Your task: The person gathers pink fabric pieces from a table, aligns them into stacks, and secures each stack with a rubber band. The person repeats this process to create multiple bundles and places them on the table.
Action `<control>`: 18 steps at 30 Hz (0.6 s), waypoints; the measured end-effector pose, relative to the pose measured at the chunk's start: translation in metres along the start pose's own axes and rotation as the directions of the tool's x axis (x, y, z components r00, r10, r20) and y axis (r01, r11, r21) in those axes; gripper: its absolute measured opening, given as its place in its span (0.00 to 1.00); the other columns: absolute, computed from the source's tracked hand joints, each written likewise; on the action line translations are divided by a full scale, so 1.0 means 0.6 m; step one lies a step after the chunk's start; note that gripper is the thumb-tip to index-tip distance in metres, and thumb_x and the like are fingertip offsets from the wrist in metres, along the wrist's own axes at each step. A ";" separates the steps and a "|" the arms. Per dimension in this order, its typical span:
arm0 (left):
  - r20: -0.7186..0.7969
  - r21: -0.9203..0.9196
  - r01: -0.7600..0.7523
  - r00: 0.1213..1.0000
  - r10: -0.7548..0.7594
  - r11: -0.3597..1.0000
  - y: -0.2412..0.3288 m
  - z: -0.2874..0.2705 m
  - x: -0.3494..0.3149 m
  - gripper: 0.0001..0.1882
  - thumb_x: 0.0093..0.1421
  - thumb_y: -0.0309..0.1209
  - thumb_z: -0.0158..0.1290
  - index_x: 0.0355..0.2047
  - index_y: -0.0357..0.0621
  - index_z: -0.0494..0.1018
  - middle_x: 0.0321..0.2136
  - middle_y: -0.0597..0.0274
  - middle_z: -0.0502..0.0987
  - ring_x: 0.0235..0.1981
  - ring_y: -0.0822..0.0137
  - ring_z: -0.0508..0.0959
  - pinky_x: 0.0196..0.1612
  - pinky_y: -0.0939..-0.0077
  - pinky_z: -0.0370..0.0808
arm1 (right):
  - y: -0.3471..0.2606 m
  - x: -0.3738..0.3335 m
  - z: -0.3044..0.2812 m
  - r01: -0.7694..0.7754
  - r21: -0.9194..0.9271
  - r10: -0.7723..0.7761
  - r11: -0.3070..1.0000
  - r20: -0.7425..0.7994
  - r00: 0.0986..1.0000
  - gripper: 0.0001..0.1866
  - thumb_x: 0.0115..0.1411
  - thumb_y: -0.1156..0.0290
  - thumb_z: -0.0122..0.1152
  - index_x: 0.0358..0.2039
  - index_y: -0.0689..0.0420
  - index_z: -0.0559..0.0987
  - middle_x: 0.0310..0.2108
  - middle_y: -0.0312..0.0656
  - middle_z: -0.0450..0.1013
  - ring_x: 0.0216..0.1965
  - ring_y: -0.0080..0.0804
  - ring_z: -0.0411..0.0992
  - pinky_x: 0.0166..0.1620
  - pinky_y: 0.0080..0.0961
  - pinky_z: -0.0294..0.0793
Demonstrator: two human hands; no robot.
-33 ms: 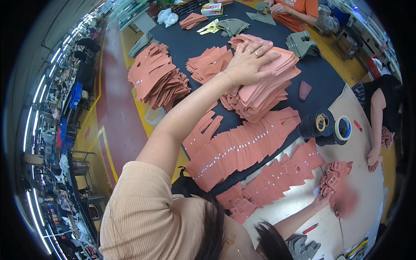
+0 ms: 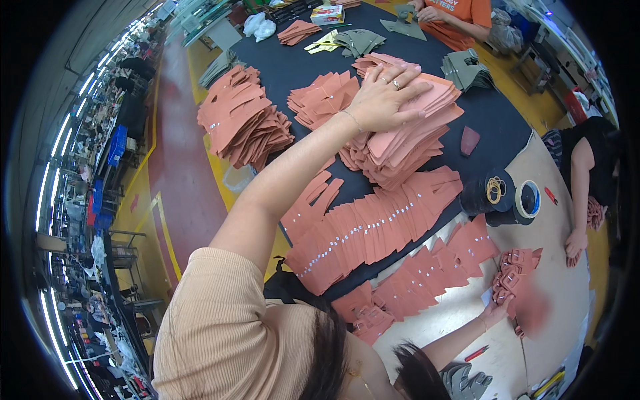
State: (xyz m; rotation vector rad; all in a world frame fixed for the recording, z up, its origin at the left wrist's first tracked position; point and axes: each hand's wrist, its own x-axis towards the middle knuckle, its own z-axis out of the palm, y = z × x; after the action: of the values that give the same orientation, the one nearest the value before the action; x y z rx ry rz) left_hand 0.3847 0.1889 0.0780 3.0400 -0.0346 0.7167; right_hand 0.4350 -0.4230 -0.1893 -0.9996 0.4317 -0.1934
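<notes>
My left hand (image 2: 385, 99) lies flat, fingers spread, on top of a tall stack of salmon-pink leather-like cut pieces (image 2: 393, 148). Down at the right, my right hand (image 2: 495, 310) is closed around a bundle of salmon strap pieces with buckles (image 2: 513, 275). Part of that bundle is blurred. Between my hands, a long fanned row of salmon pieces (image 2: 373, 230) carries small white tags. A second tagged row (image 2: 433, 273) lies nearer to me, with more buckled pieces (image 2: 369, 320) at its left end.
Other salmon stacks (image 2: 243, 120) and grey-green pieces (image 2: 360, 41) lie farther off. Black cone-shaped spools (image 2: 481, 193) and a tape roll (image 2: 528, 199) stand at the right. A red pen (image 2: 477, 353) lies near my right forearm. Two people work at the table's far and right edges.
My two hands and the pieces stay where they were. At the right edge, the other person's hand has shifted slightly.
</notes>
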 end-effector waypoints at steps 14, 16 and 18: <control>-0.040 0.002 -0.031 0.999 0.031 1.000 0.000 0.004 -0.006 0.32 0.60 0.59 0.44 0.61 0.61 0.64 0.65 0.57 0.58 0.66 0.55 0.55 0.65 0.48 0.46 | -0.071 0.075 -0.125 0.011 -0.532 0.012 0.847 0.040 0.999 0.42 0.63 0.69 0.58 0.68 0.58 0.41 0.62 0.53 0.57 0.57 0.40 0.65 0.54 0.37 0.71; 0.021 -0.063 0.050 0.999 -0.049 0.997 -0.005 0.006 -0.015 0.34 0.60 0.58 0.44 0.62 0.57 0.63 0.66 0.54 0.56 0.68 0.52 0.53 0.67 0.49 0.44 | -0.053 0.094 -0.141 0.020 -0.621 0.078 0.784 0.130 0.988 0.41 0.64 0.65 0.54 0.69 0.55 0.40 0.65 0.53 0.52 0.57 0.41 0.64 0.57 0.35 0.69; 0.111 -0.018 0.122 0.987 -0.119 0.992 -0.013 0.007 -0.018 0.34 0.60 0.48 0.48 0.64 0.47 0.61 0.66 0.51 0.56 0.67 0.52 0.52 0.69 0.60 0.45 | -0.052 0.107 -0.155 -0.020 -0.686 0.200 0.727 0.184 0.962 0.41 0.63 0.64 0.55 0.69 0.59 0.44 0.67 0.53 0.48 0.61 0.40 0.61 0.58 0.34 0.68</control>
State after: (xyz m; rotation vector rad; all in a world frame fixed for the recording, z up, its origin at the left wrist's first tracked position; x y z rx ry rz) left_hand 0.3768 0.1969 0.0695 3.0231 0.1365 0.5370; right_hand 0.4534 -0.5338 -0.2228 -1.7016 0.3317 0.2267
